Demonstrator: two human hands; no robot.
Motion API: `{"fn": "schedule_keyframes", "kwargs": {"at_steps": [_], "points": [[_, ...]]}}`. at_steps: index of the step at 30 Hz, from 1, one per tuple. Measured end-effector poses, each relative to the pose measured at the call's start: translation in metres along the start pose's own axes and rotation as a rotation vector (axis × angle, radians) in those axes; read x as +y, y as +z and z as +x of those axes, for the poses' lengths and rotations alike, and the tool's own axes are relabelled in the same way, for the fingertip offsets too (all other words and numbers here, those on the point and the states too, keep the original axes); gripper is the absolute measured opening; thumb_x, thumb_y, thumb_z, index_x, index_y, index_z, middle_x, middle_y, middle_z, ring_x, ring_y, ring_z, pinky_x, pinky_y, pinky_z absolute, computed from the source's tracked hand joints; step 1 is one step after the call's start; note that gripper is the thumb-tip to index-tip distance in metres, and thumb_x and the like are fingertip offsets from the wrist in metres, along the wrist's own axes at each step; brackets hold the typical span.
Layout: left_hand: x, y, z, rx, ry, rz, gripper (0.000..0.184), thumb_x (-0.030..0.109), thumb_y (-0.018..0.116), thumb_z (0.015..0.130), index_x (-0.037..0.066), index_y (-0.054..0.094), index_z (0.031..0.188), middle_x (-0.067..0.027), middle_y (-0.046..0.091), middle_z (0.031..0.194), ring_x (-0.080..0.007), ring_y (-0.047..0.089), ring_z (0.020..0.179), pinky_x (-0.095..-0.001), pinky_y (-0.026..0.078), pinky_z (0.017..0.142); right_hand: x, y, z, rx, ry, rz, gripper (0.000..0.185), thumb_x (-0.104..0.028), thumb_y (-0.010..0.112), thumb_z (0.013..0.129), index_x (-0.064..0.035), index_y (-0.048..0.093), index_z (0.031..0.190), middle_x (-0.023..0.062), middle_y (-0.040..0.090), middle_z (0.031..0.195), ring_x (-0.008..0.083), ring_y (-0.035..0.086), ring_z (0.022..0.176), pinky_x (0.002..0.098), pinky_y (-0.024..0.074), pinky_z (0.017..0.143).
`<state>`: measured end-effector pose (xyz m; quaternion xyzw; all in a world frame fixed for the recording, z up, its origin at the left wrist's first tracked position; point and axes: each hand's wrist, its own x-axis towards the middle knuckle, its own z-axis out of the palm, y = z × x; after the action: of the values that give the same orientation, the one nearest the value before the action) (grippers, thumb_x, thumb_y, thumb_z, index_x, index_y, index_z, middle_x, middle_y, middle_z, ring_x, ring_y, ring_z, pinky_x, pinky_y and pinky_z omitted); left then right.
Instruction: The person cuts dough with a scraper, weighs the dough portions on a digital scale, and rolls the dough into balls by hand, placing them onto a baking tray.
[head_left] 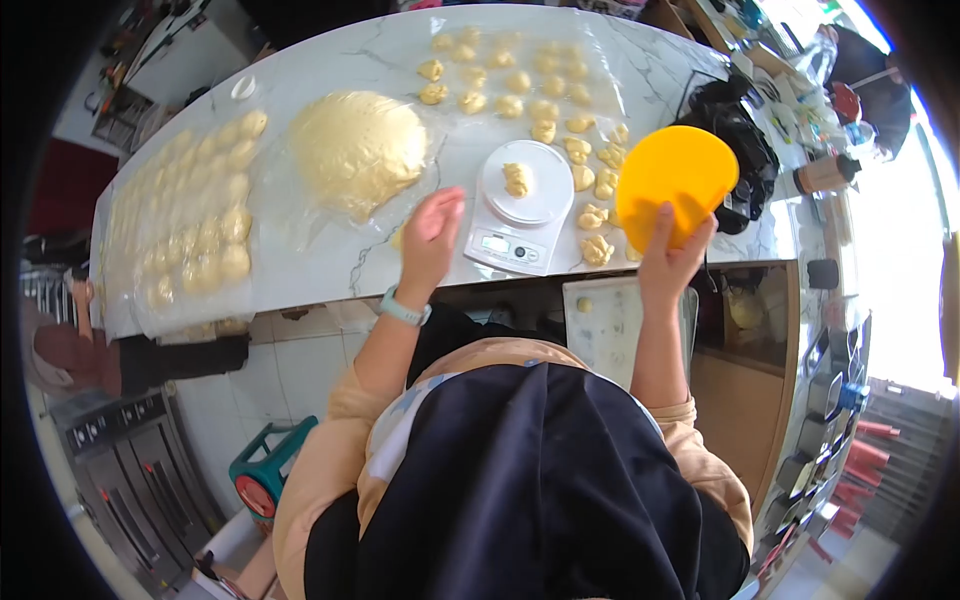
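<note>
My right hand grips a round yellow dough scraper with one straight edge, raised over the right part of the table. Beside the white kitchen scale, my left hand is open, fingers stretched out, holding nothing I can see. A small lump of dough rests on the scale's round plate. Loose dough pieces lie to the right of the scale, partly hidden by the scraper. Left of the scale sits a large mound of dough under clear plastic.
Rows of dough balls lie under plastic at the table's left, and more dough portions at the back. A black plastic bag sits at the right. Below the edge is a tray. Another person stands at left, near a green stool.
</note>
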<state>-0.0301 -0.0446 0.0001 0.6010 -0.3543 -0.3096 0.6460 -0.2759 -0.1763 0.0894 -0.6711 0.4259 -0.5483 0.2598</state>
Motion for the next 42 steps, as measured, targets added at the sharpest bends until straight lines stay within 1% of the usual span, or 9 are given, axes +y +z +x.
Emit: {"fn": "schedule_keyframes", "kwargs": {"at_steps": [4, 7, 13, 16, 23, 29, 32, 37, 42], "points": [[0.011, -0.02, -0.019, 0.181, 0.358, 0.649, 0.03, 0.011, 0.067, 0.085, 0.005, 0.059, 0.114, -0.0149, 0.06, 0.112, -0.0279, 0.056, 0.107, -0.0385, 0.044, 0.095, 0.014, -0.027, 0.009, 0.154, 0.059, -0.067, 0.034, -0.024, 0.058, 0.096, 0.0006, 0.046, 0.117, 0.0138, 0.056, 0.108, 0.0207, 0.059, 0.096, 0.0321, 0.0485, 0.082], [0.03, -0.018, -0.028, 0.352, 0.46, 0.916, 0.03, 0.01, 0.071, 0.081, 0.005, 0.061, 0.108, -0.0143, 0.06, 0.111, -0.0315, 0.055, 0.107, -0.0414, 0.042, 0.096, 0.011, -0.028, 0.011, 0.163, 0.044, -0.083, 0.035, -0.024, 0.058, 0.096, 0.0005, 0.046, 0.117, 0.0142, 0.056, 0.109, 0.0209, 0.057, 0.1, 0.0328, 0.0475, 0.085], [0.001, -0.046, -0.05, 0.24, 0.175, 0.617, 0.034, 0.003, 0.072, 0.078, 0.004, 0.063, 0.111, -0.0124, 0.061, 0.111, -0.0335, 0.058, 0.103, -0.0409, 0.047, 0.09, 0.005, -0.019, 0.016, 0.134, 0.043, -0.047, 0.035, -0.025, 0.058, 0.096, 0.0004, 0.046, 0.116, 0.0136, 0.056, 0.108, 0.0206, 0.057, 0.1, 0.0336, 0.0471, 0.085], [0.0, -0.047, -0.055, 0.329, 0.288, 0.563, 0.034, -0.001, 0.066, 0.081, 0.005, 0.064, 0.114, -0.0118, 0.061, 0.109, -0.035, 0.061, 0.1, -0.0396, 0.05, 0.087, -0.001, -0.01, 0.017, 0.126, 0.068, 0.031, 0.035, -0.025, 0.059, 0.095, 0.0003, 0.046, 0.116, 0.0132, 0.057, 0.107, 0.0199, 0.057, 0.099, 0.0334, 0.0473, 0.085], [-0.007, -0.044, -0.052, -0.114, 0.324, 0.948, 0.053, 0.012, 0.067, 0.081, 0.017, 0.054, 0.132, -0.0117, 0.048, 0.13, -0.0329, 0.044, 0.116, -0.0448, 0.033, 0.101, 0.0, 0.017, 0.019, 0.039, 0.013, 0.073, 0.035, -0.025, 0.06, 0.095, 0.0001, 0.046, 0.116, 0.0123, 0.058, 0.105, 0.019, 0.058, 0.095, 0.031, 0.0476, 0.082], [-0.002, -0.039, -0.063, 0.228, 0.222, 0.711, 0.038, 0.02, 0.076, 0.078, 0.007, 0.06, 0.11, -0.0116, 0.058, 0.109, -0.0309, 0.053, 0.101, -0.0409, 0.043, 0.089, -0.006, 0.028, 0.015, -0.015, 0.035, 0.13, 0.036, -0.024, 0.061, 0.094, 0.0001, 0.046, 0.117, 0.0124, 0.058, 0.104, 0.0195, 0.058, 0.096, 0.0316, 0.0475, 0.082], [0.011, -0.032, -0.054, 0.229, 0.401, 0.793, 0.032, 0.02, 0.078, 0.077, 0.003, 0.058, 0.098, -0.0108, 0.061, 0.097, -0.0309, 0.057, 0.092, -0.0399, 0.046, 0.082, -0.012, 0.03, 0.012, -0.049, 0.018, 0.11, 0.036, -0.023, 0.06, 0.094, 0.0001, 0.046, 0.118, 0.0125, 0.058, 0.105, 0.0195, 0.058, 0.097, 0.0316, 0.0474, 0.082], [0.039, 0.01, 0.011, -0.066, 0.426, 0.628, 0.038, 0.025, 0.078, 0.076, 0.002, 0.059, 0.098, -0.0143, 0.06, 0.094, -0.0333, 0.058, 0.089, -0.0408, 0.047, 0.079, -0.021, 0.038, 0.009, -0.088, 0.028, 0.12, 0.036, -0.023, 0.06, 0.094, 0.0006, 0.046, 0.117, 0.0133, 0.06, 0.105, 0.0205, 0.059, 0.096, 0.0323, 0.0479, 0.082], [0.048, 0.057, 0.052, -0.184, 0.498, 0.806, 0.037, 0.022, 0.076, 0.076, 0.002, 0.059, 0.102, -0.0131, 0.057, 0.102, -0.0304, 0.058, 0.093, -0.0393, 0.049, 0.08, -0.03, 0.035, 0.003, -0.127, -0.019, 0.061, 0.035, -0.023, 0.06, 0.094, 0.0009, 0.046, 0.116, 0.0136, 0.061, 0.104, 0.0211, 0.061, 0.094, 0.0328, 0.0489, 0.081]]}}
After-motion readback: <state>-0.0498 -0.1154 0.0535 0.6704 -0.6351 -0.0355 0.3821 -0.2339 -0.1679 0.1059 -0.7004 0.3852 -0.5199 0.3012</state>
